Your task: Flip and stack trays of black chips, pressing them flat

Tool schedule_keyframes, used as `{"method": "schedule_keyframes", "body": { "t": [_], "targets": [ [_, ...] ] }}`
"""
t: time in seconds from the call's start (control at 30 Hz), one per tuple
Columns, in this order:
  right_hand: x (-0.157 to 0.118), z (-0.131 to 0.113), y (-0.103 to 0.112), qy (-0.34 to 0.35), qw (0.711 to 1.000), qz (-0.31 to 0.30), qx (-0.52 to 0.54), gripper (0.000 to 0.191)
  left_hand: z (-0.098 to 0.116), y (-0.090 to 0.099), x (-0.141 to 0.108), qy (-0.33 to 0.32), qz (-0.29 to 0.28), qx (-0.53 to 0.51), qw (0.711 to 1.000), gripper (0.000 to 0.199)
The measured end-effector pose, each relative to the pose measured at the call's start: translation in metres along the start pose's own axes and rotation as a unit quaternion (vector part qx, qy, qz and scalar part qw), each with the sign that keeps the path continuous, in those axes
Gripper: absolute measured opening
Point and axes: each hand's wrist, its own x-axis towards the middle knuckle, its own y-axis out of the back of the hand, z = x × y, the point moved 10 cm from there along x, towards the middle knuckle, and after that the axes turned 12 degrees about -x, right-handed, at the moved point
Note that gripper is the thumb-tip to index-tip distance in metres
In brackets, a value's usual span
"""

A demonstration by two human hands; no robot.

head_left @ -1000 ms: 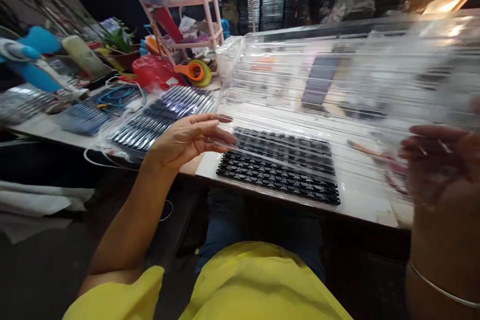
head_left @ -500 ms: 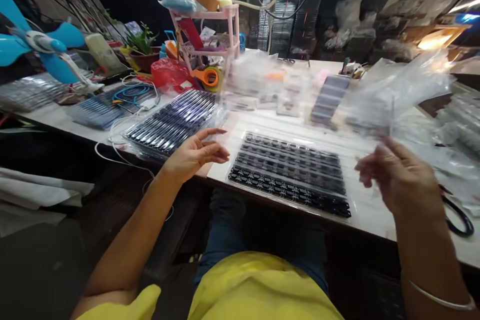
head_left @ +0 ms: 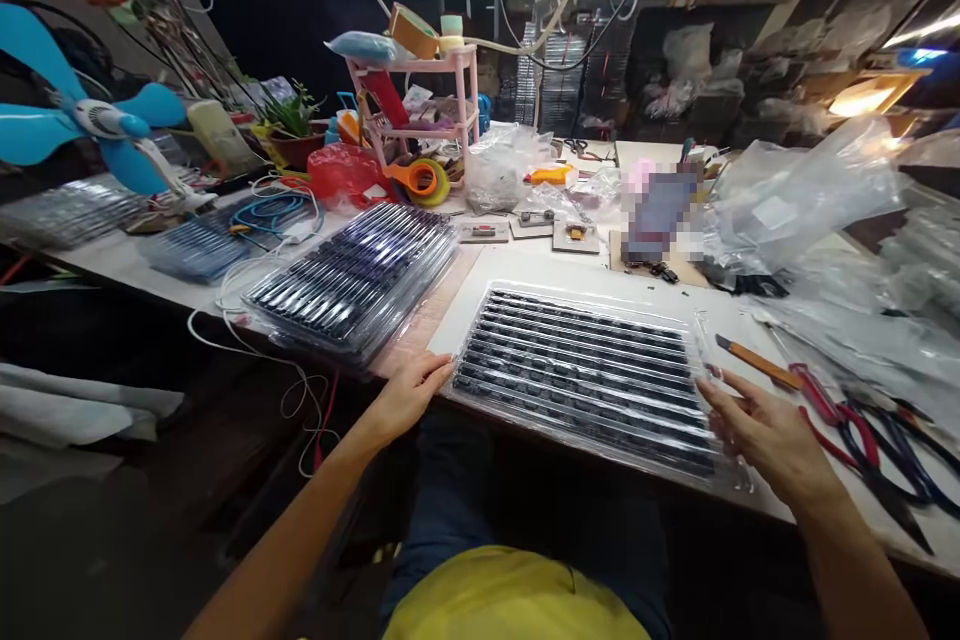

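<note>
A clear plastic tray point(head_left: 585, 375) with rows of black parts under clear ridges lies at the table's front edge. My left hand point(head_left: 412, 395) pinches its left front corner between thumb and fingers. At the right edge of the tray, my right hand point(head_left: 757, 425) has its fingers closed on the clear rim. Left of the tray rests a stack of similar filled trays point(head_left: 352, 280), glossy and partly wrapped in clear plastic.
Pliers point(head_left: 877, 460) and a cutter point(head_left: 757, 360) lie at the right. Behind are small metal blocks point(head_left: 576, 237), plastic bags point(head_left: 810, 180) and a pink shelf point(head_left: 469, 100). A blue fan point(head_left: 105, 120) and cables point(head_left: 274, 210) occupy the left.
Both hands have come down to the tray edges and gripped them. A clear ridged sheet now covers the black parts, whose front rows showed plainly before.
</note>
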Motion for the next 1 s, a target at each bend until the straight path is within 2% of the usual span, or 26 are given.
{"method": "schedule_keyframes", "body": {
  "t": [0.07, 0.13, 0.23, 0.3, 0.33, 0.4, 0.47, 0.53, 0.63, 0.77, 0.9, 1.0],
  "targets": [
    [0.002, 0.006, -0.004, 0.005, 0.998, -0.041, -0.043, 0.068, 0.002, -0.001, 0.002, -0.005, -0.012, 0.028, 1.0, 0.037],
    [0.006, 0.002, 0.001, 0.039, 0.99, -0.034, -0.128, 0.066, 0.006, 0.003, 0.006, -0.012, -0.006, 0.084, 0.996, 0.039],
    [0.01, -0.026, 0.019, 0.118, 0.949, 0.078, -0.282, 0.072, 0.019, 0.014, 0.019, -0.027, 0.04, 0.156, 0.987, 0.044],
    [0.009, -0.057, 0.017, 0.203, 0.916, 0.135, -0.319, 0.074, 0.036, 0.01, 0.032, -0.061, 0.05, 0.193, 0.978, 0.048],
    [0.007, -0.072, 0.007, 0.253, 0.902, 0.132, -0.323, 0.072, 0.046, 0.001, 0.039, -0.086, 0.039, 0.223, 0.97, 0.05],
    [0.003, -0.095, -0.027, 0.344, 0.87, 0.08, -0.343, 0.069, 0.06, -0.025, 0.052, -0.125, -0.003, 0.298, 0.946, 0.054],
    [-0.001, -0.102, -0.063, 0.391, 0.839, 0.009, -0.378, 0.068, 0.058, -0.054, 0.061, -0.129, -0.055, 0.362, 0.922, 0.059],
    [-0.003, -0.1, -0.089, 0.404, 0.819, -0.05, -0.404, 0.068, 0.047, -0.076, 0.065, -0.114, -0.093, 0.398, 0.906, 0.065],
    [-0.005, -0.095, -0.104, 0.394, 0.81, -0.097, -0.422, 0.07, 0.033, -0.088, 0.063, -0.106, -0.108, 0.418, 0.896, 0.069],
    [-0.015, -0.109, -0.106, 0.402, 0.811, -0.084, -0.416, 0.072, 0.029, -0.09, 0.062, -0.125, -0.098, 0.422, 0.893, 0.069],
    [-0.02, -0.118, -0.11, 0.415, 0.815, -0.083, -0.396, 0.068, 0.028, -0.086, 0.066, -0.135, -0.086, 0.418, 0.894, 0.067],
    [-0.012, -0.107, -0.096, 0.413, 0.84, -0.11, -0.335, 0.052, 0.021, -0.075, 0.066, -0.144, -0.114, 0.387, 0.903, 0.066]
  ]
}}
